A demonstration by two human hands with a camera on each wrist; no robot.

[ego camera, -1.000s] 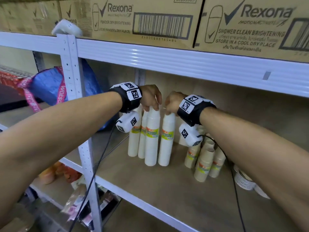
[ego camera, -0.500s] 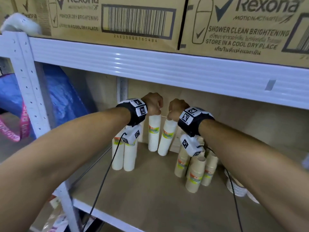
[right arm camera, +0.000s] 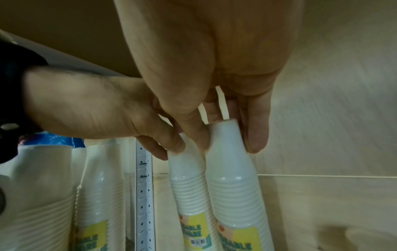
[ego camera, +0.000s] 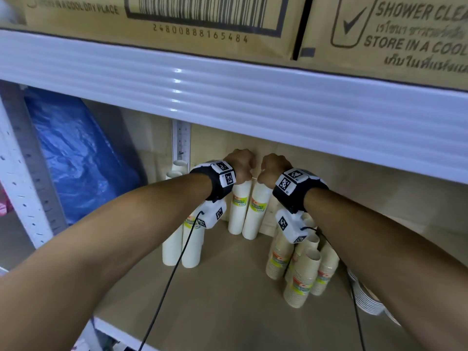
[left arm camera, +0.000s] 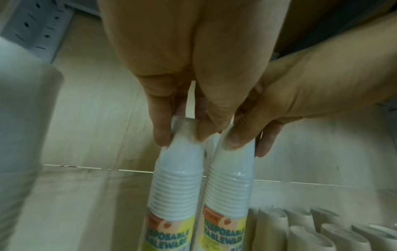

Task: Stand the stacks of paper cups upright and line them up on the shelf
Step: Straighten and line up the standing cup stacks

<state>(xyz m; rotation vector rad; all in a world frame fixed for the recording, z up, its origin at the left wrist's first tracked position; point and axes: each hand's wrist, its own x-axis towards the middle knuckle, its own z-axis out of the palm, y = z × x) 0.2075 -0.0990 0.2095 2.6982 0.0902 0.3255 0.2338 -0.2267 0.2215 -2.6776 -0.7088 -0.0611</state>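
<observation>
Both my forearms reach deep under the white metal shelf beam [ego camera: 228, 102]. My left hand [ego camera: 239, 164] pinches the top of one tall wrapped white paper-cup stack [ego camera: 236, 211]; my right hand [ego camera: 274, 168] pinches its twin [ego camera: 255, 214], upright, touching, at the wooden shelf's [ego camera: 228, 287] back.

Both forearms bare, no sleeves. Black wristband [ego camera: 217, 182] on left wrist, another [ego camera: 295, 191] on right, each topped with white square-code tags. White camera block [ego camera: 211, 216] under each wrist; thin black cable [ego camera: 172, 272] trailing down.
</observation>
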